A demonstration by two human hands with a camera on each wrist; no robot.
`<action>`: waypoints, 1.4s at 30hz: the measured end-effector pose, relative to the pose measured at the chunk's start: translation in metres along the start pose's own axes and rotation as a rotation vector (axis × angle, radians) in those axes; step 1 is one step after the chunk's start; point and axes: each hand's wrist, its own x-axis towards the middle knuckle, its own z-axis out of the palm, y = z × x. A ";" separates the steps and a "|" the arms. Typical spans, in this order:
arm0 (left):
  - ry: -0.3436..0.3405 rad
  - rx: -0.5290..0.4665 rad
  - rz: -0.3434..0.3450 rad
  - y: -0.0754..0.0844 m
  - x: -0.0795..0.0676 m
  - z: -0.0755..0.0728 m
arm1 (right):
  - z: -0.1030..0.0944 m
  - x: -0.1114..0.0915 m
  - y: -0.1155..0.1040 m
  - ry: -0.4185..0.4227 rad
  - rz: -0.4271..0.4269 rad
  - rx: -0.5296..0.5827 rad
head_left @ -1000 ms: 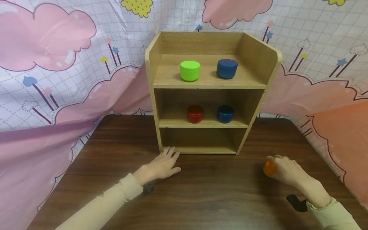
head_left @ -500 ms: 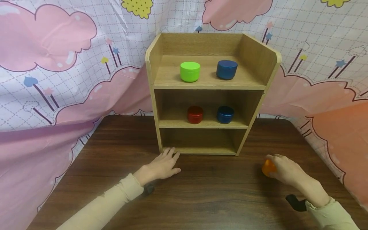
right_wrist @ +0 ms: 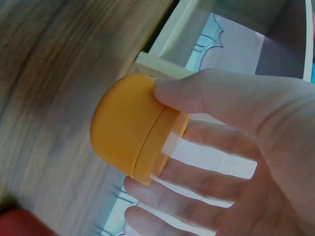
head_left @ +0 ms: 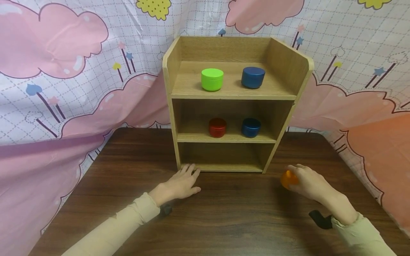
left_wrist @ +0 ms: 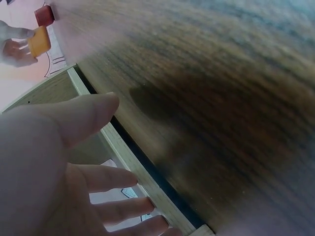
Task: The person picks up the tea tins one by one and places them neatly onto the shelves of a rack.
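Note:
My right hand (head_left: pixel 309 183) grips an orange round tin (right_wrist: pixel 130 125) between thumb and fingers, to the right of the wooden shelf unit (head_left: pixel 221 167). A seam near one end of the tin shows in the right wrist view. My left hand (head_left: pixel 179 185) lies with fingers spread, its fingertips at the front edge of the unit's bottom board on the left. On the top shelf stand a bright green tin (head_left: pixel 212 79) and a blue tin (head_left: pixel 252 77). The middle shelf bears a red tin (head_left: pixel 217 128) and a second blue tin (head_left: pixel 251 127). The bottom compartment holds nothing visible.
The unit stands at the back of a dark wooden table (head_left: pixel 224 220), before a patterned cloth (head_left: pixel 134 42). A red object (left_wrist: pixel 44 15) appears past the right hand in the left wrist view. Small dark pieces (head_left: pixel 320 219) show beside each wrist.
My right hand has moved left and slightly forward, toward the shelf unit, with the orange tin in its grip. The left hand and the tins on the shelves have stayed put.

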 end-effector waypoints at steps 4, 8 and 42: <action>0.000 0.004 -0.007 0.000 0.001 0.000 | -0.003 0.007 -0.007 0.011 -0.014 0.009; -0.001 0.003 -0.003 -0.001 0.001 0.001 | -0.006 0.013 -0.016 0.021 -0.027 0.012; 0.019 0.032 0.015 0.002 -0.001 -0.001 | 0.004 0.075 -0.087 0.081 -0.195 0.084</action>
